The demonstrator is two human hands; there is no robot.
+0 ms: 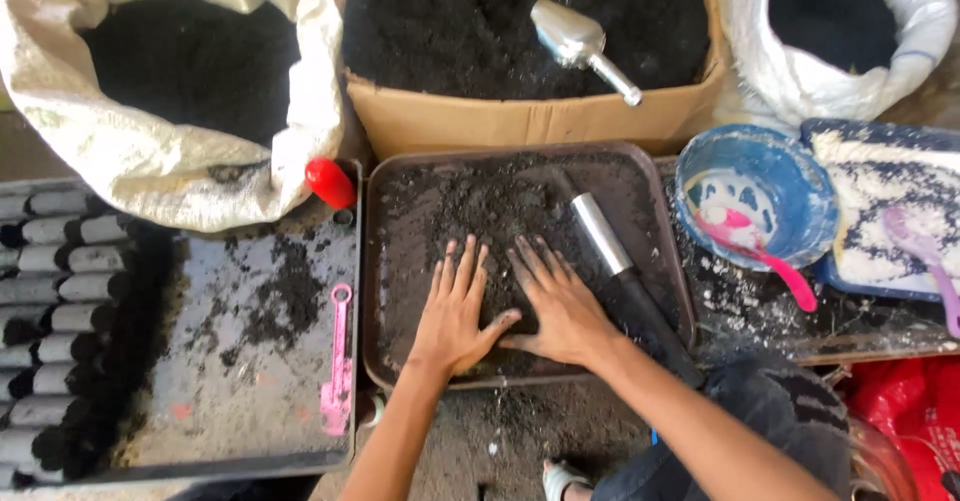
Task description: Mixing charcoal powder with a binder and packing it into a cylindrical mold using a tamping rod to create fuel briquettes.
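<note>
Down on the brown tray (385, 261), a pile of black soil (490, 221) is lying, and the left hand (455, 311) and right hand (560, 306) are pressing flat on it, fingers spread, gripping nothing. Just beside the right hand, a metal tube (600, 233) is lying on the tray. Behind the tray, a silver scoop (575, 43) is sitting in a cardboard box (520, 121) of soil. A pink spoon (338, 361) is lying on the grey tray (200, 431) to the left.

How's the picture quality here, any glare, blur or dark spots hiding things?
Head view: soft daylight, mostly sharp. Glare whitens the metal scoop in the cardboard box and the steel tube. The black powder in the woven sack shows no texture. Both hands, left hand and right hand, are crisp on the brown tray. Edges bow slightly.
</note>
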